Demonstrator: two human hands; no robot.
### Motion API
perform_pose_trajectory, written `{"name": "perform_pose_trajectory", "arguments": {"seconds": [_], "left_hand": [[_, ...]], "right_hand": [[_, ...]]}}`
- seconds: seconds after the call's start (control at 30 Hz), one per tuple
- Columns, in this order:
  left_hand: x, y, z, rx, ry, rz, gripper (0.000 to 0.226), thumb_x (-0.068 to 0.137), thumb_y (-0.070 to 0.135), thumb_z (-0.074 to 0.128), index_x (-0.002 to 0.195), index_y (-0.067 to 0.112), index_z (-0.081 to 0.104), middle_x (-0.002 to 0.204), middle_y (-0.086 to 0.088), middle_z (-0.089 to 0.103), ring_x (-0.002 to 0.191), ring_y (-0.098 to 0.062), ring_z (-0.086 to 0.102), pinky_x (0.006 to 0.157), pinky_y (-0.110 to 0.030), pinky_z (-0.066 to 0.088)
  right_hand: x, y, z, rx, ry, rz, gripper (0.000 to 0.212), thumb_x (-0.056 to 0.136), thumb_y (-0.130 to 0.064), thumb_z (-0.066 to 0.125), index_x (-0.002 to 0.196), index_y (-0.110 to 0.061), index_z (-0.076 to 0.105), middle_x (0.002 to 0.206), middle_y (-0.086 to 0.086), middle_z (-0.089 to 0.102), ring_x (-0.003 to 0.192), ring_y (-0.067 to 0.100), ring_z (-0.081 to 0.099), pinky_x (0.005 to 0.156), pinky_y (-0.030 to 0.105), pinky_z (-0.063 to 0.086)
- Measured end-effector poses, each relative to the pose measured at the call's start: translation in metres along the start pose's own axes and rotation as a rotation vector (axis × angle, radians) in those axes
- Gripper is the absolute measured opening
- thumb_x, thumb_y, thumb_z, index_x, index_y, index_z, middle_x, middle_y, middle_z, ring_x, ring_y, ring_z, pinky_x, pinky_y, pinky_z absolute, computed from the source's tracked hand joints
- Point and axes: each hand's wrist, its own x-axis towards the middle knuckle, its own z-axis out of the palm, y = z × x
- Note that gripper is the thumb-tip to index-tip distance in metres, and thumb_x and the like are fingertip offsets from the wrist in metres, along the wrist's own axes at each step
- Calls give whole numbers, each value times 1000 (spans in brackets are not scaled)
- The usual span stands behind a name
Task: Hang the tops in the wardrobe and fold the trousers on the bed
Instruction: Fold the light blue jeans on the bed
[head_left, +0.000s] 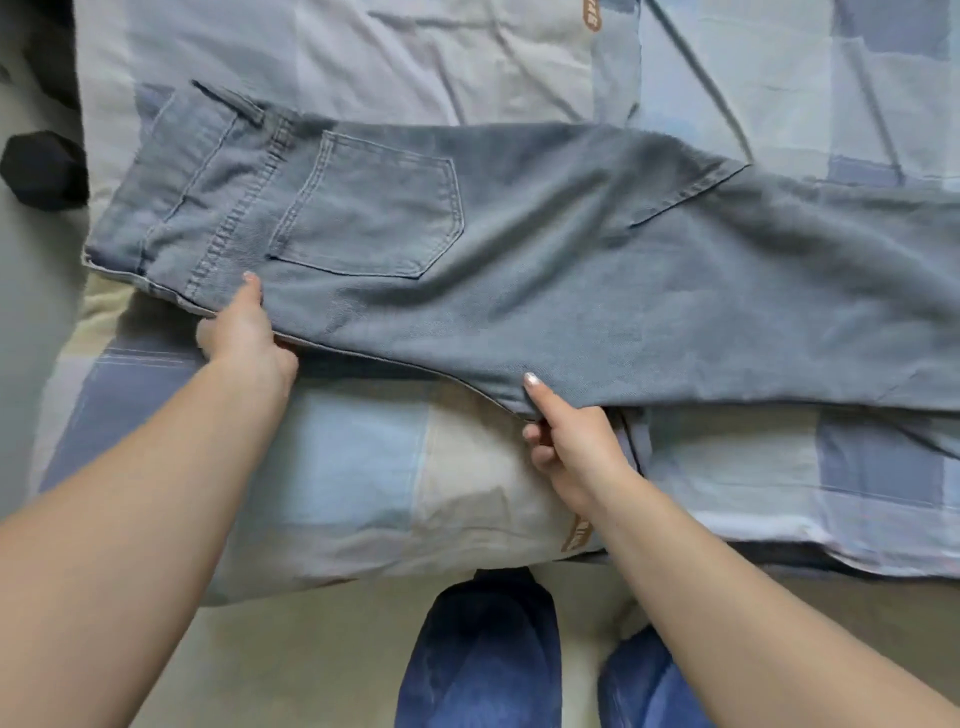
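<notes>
Jeans (519, 249) flat across the bed (363, 467), waistband toward its left edge, legs off to the right. Left hand (244, 332) and right hand (571, 447) both pinching the jeans' near edge.

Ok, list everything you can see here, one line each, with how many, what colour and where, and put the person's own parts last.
jeans: one pair, light blue denim, lying across the bed, waistband to the left, back pocket up, legs running off to the right
bed cover: one, patchwork of blue, pale blue and cream, under the jeans
dark object: one, black, at the left edge beside the bed; cannot tell what it is
floor: beige, at the bottom before the bed
left hand: one, pinches the near edge of the jeans below the waistband
right hand: one, pinches the near edge of the jeans further right
knees: two, in dark blue trousers, bottom centre
</notes>
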Motion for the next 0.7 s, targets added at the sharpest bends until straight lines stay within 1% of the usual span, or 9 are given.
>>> {"name": "perform_pose_trajectory", "arguments": {"seconds": [0.07,0.17,0.27,0.37,0.43,0.53,0.6,0.67,0.7], "left_hand": [[-10,-8,-11,-4,40,25,47,78,27,77,117,15,54,108,1,64,85,-13,69,69,-36,59],[10,-12,-23,-85,-4,-32,42,75,17,79,112,14,57,109,-4,67,86,-17,71,73,-43,59],[52,-15,-32,-154,-85,-115,60,64,12,84,120,14,61,111,-7,71,87,-23,73,71,-49,58],[62,-13,-34,-124,-154,-159,63,63,14,84,122,16,62,110,-8,72,93,-28,71,72,-52,57],[59,-11,-33,-161,-162,-157,65,62,17,86,122,17,62,109,-6,72,92,-27,72,74,-53,57],[54,-13,-31,-214,-144,-173,66,61,22,88,121,20,62,106,-4,73,89,-27,72,70,-54,57],[54,-11,-30,-238,-151,-179,64,61,24,88,121,21,63,105,-3,73,88,-26,72,72,-55,56],[54,-10,-30,-231,-181,-190,66,60,26,88,121,20,63,108,-4,73,90,-27,72,79,-57,54],[55,-9,-31,-232,-188,-191,63,62,26,87,120,19,64,108,-4,72,91,-27,72,80,-56,54]], "right_hand": [[-4,0,0,70,12,57,13,84,-24,71,82,-15,62,58,-8,59,41,3,48,32,12,26],[-3,6,-4,35,55,168,19,81,-27,74,90,-13,64,66,-5,62,42,1,52,31,12,29],[-3,9,-8,137,84,169,18,84,-26,71,88,-13,60,69,-4,58,40,0,51,30,11,28],[-16,20,-12,249,280,40,17,90,-28,63,83,-15,55,69,-4,57,42,-1,52,33,12,30],[-28,24,-8,337,411,-102,19,94,-27,58,81,-15,51,57,-6,49,37,0,41,35,13,29],[-34,-1,22,281,318,-274,19,96,-21,54,78,-15,48,54,-6,42,39,2,36,38,15,30],[-21,-29,50,125,161,-371,11,95,-18,54,84,-18,53,68,-4,54,49,1,48,46,15,42],[7,-56,76,-114,63,-465,6,94,-20,56,99,-19,58,89,-2,63,72,2,60,70,23,53],[23,-69,87,-294,46,-520,19,93,-23,57,111,-17,59,102,0,65,89,6,62,86,29,51]]}}
